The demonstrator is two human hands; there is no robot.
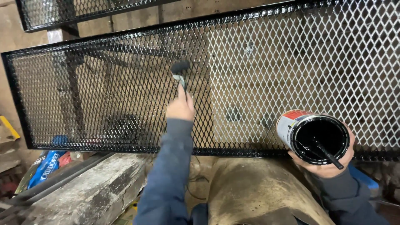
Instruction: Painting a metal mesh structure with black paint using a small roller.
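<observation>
Where the mesh panel (104, 83) stands on edge against the wall, its left part is dark and glossy with black paint while the right part is pale bare metal, the change falling near the middle. Low on the far left a blue bag (46, 166) lies on the floor, and beside it a worn concrete slab (91, 189) runs toward the panel's lower rail. At the middle, the left hand (180, 107) reaches up in a blue sleeve, its grip closed round the handle of a brush (180, 68), whose dark head touches the mesh just at the edge of the painted part, likely so that the wet coat carries on from there. Below, a dusty rounded cover (258, 191) fills the foreground. On the right, the right hand (329, 164) cups a paint can (316, 135) from beneath, fingers wrapped round its body; the can is tilted with its open mouth toward the camera, near the brush, seemingly to keep paint within reach. A stir stick (327, 152) leans inside it.
</observation>
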